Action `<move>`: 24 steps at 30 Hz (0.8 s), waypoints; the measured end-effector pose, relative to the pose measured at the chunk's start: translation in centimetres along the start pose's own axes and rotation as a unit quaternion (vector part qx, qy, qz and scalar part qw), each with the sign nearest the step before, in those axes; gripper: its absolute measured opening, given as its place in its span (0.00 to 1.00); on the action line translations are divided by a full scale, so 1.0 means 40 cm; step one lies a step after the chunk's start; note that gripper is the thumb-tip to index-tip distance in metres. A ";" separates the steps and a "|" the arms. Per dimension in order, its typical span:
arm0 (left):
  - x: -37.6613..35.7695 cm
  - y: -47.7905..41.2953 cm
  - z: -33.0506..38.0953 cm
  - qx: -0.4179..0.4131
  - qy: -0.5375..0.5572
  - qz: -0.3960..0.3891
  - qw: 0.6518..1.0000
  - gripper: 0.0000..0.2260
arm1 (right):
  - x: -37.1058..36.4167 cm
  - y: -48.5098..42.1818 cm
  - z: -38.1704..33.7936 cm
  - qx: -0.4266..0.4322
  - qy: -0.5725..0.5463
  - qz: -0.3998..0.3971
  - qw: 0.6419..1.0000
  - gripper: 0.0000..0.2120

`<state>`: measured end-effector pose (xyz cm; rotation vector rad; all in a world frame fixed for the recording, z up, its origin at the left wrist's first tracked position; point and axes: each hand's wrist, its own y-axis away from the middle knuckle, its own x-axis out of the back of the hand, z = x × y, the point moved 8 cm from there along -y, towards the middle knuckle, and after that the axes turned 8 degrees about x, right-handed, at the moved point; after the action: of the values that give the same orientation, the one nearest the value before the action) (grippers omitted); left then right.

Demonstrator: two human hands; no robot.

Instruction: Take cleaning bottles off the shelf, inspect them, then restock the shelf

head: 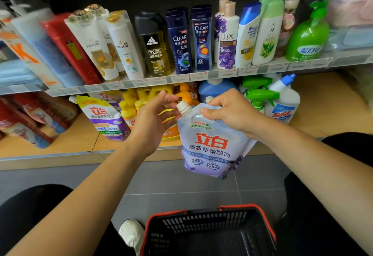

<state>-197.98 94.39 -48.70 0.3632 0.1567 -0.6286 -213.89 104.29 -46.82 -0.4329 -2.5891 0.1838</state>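
Observation:
My right hand [232, 110] grips the top edge of a pale blue and lavender softener pouch [210, 144] with red characters and a white cap, which hangs in front of the lower shelf [60, 150]. Just left of the cap, my left hand [153, 118] is open with fingers spread, and I cannot tell whether its fingertips touch the pouch. On the lower shelf behind them stand a purple and yellow pouch [105, 118], yellow and orange bottles [133, 104], a blue jug [216, 90] and green-trigger spray bottles [260, 96].
The upper shelf [181, 78] carries a row of shampoo and body-wash bottles and a green pump bottle [308, 35]. A black basket with red rim [210, 233] sits on the grey tile floor between my knees. Red packs [26, 120] lie at the lower left.

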 end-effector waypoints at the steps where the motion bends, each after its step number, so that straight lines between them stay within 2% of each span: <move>1: -0.001 0.000 0.000 -0.001 -0.005 0.000 1.000 0.14 | -0.001 -0.001 0.003 -0.001 0.007 -0.003 1.000 0.23; 4: -0.003 0.001 0.000 -0.006 -0.025 -0.001 1.000 0.14 | -0.006 -0.002 0.004 -0.002 0.019 -0.010 1.000 0.26; 13: -0.021 0.006 0.015 -0.036 -0.053 -0.087 0.994 0.16 | -0.015 0.001 -0.018 0.018 0.041 -0.008 0.999 0.15; 15: -0.008 0.005 0.009 -0.028 -0.058 -0.059 0.996 0.14 | -0.018 0.000 -0.020 0.022 0.049 -0.012 0.998 0.16; 18: 0.040 -0.003 -0.006 -0.003 -0.031 0.029 0.999 0.12 | -0.020 0.001 -0.022 0.027 0.053 -0.014 0.998 0.18; 20: 0.057 -0.006 -0.016 0.012 -0.022 0.053 0.998 0.11 | -0.020 0.000 -0.022 0.027 0.054 -0.013 0.998 0.18; 24: 0.022 -0.002 0.000 -0.022 -0.059 -0.054 0.997 0.14 | -0.023 -0.001 -0.023 0.027 0.067 -0.017 0.997 0.20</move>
<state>-197.35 93.85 -48.95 0.2760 0.0768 -0.7500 -212.69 104.00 -46.42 -0.3693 -2.4512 0.2061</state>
